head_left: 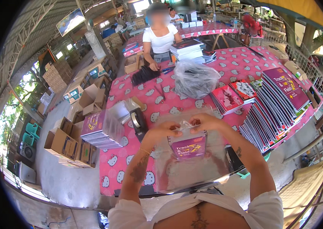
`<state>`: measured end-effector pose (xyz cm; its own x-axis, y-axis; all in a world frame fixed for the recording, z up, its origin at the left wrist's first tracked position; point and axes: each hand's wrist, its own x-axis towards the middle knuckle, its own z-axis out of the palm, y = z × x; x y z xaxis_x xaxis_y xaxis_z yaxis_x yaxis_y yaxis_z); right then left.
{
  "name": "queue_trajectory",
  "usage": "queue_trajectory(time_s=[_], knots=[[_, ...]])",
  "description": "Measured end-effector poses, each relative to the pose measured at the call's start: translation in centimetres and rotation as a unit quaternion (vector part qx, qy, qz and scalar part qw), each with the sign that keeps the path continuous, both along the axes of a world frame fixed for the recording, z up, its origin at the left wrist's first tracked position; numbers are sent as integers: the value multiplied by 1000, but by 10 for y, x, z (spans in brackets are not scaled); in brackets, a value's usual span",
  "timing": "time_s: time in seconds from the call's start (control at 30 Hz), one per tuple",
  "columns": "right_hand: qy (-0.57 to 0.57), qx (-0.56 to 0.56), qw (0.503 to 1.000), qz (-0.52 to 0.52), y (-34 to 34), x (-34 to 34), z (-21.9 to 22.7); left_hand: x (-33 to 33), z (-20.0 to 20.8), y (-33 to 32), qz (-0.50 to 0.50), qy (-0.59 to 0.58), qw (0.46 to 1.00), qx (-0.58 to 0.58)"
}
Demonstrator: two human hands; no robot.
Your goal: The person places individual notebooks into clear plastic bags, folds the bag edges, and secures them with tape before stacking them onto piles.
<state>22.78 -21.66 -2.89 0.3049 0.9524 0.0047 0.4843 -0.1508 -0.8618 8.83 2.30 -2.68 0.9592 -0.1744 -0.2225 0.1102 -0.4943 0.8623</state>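
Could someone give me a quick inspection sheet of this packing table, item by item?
Surface: long table under a pink cartoon-print cover.
Job's things: purple booklet inside a clear plastic bag.
Clutter: wrapped booklet stack, tape dispenser, crumpled plastic bags, fanned purple booklets, red booklets.
Grips: left hand and right hand pinch the bag's top edge.
Cables: nothing seen.
Surroundings: person in a white top across the table; cardboard boxes on the floor.

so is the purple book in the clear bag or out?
In: the book shows through the bag; both hands pinch its top.
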Motion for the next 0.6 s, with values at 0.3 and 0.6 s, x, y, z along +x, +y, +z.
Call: queue_trajectory(time_s=[0.3,0.6], knots=[[32,40,997,-50,-8,-14,-11,1,-58,56,467,-224,853,-60],[-32,52,990,-131,-10,-21,-14,-66,-111,118,634,-67,742,-209]])
